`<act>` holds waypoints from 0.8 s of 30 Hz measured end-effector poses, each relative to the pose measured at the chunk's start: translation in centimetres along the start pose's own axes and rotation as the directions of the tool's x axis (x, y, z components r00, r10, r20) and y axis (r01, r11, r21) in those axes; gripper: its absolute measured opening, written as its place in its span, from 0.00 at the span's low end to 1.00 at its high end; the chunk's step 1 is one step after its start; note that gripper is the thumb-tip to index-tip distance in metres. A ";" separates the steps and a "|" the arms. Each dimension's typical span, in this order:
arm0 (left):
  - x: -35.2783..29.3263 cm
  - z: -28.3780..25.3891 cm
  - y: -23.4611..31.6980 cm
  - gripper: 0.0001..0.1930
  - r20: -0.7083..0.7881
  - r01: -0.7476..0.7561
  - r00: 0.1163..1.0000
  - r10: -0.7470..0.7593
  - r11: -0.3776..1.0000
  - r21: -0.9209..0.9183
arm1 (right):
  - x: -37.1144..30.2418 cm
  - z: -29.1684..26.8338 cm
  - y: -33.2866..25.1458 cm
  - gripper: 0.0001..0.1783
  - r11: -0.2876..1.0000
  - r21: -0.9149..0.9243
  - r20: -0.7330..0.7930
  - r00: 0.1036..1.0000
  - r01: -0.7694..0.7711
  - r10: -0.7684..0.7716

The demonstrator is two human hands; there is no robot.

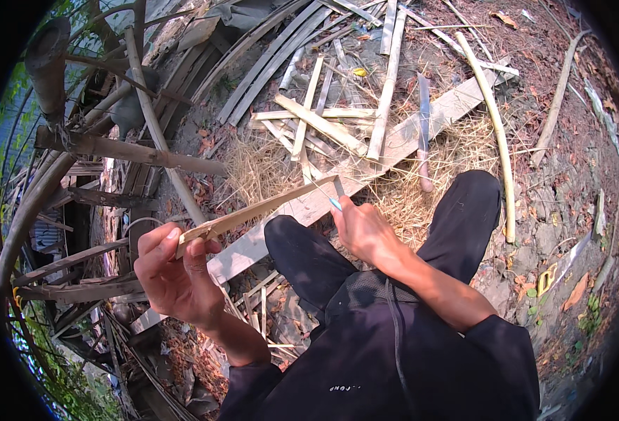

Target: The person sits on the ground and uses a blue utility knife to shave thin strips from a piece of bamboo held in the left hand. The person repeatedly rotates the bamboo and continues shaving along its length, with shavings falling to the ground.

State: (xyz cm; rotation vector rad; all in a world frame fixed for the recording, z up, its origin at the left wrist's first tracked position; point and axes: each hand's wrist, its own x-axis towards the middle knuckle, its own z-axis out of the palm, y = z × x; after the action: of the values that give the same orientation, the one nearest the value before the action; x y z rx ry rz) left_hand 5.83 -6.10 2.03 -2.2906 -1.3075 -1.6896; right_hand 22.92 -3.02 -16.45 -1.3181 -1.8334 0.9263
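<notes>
Left hand (182, 277) pinches lower-left end of bamboo strip (257, 208), centre-left of frame; long axis runs up-right. Right hand (367, 231) clenched around blue-handled knife (335, 204), nearer strip's upper-right end. Blade contact: can't tell.

Yellow-handled saw (567, 263) on ground (537, 217), right; crooked branch (557, 95) upper right; thick pole (130, 149), left.

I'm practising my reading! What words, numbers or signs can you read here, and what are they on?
Dark shirt: a short row of white lettering on the front, too small and blurred to read.
None that I can make out on the wooden strip, the yellow-handled saw or the plank.
</notes>
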 end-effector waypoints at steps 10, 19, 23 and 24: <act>0.2 0.4 -0.3 0.12 -0.058 0.001 0.998 0.004 0.997 0.083 | 1.1 0.6 -0.6 0.11 0.998 0.023 0.003 0.998 -0.059 0.058; 0.7 1.2 0.1 0.12 -0.031 -0.035 0.999 0.037 0.998 0.060 | 1.9 0.3 0.6 0.12 0.996 -0.083 0.123 0.991 -0.040 0.050; 0.4 1.5 -0.2 0.10 -0.053 -0.060 0.997 0.062 0.998 0.027 | 2.3 -2.9 -2.1 0.13 0.994 0.076 0.111 0.991 -0.084 0.075; 0.4 1.6 -0.2 0.10 -0.064 -0.060 0.996 0.062 0.997 0.038 | 2.3 -3.8 -3.9 0.13 0.988 0.145 0.057 0.997 -0.051 0.043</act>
State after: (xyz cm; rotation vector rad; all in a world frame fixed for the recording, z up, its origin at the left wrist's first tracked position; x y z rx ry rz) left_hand 7.02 -5.03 1.60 -2.2118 -1.2322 -1.6925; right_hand 23.72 -1.10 -10.93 -1.2616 -1.7447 1.1096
